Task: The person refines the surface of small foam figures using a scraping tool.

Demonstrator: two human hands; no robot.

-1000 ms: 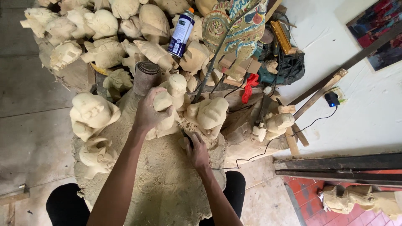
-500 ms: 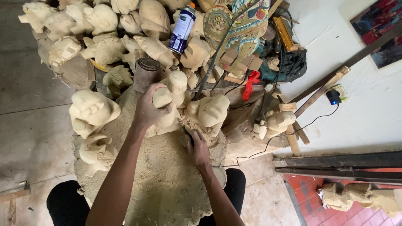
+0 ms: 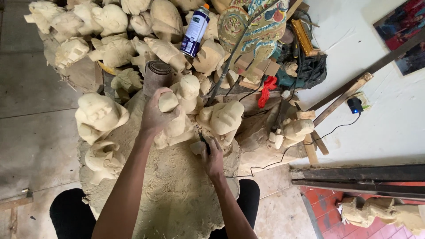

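My left hand grips the top of a pale unfinished wooden figurine that stands on a shavings-covered pad across my lap. Low beside the figurine's base, my right hand is closed around a small dark carving tool, whose tip touches the wood. Other carved heads crowd close: one on the right, one behind.
Several rough wooden figures are heaped to the left and far side. A spray can and a sandpaper roll stand among them. Painted puppets, cables, timber battens and a white wall lie to the right.
The view has shifted slightly. Both hands stay on the figurine, with the right hand making small movements at its base.
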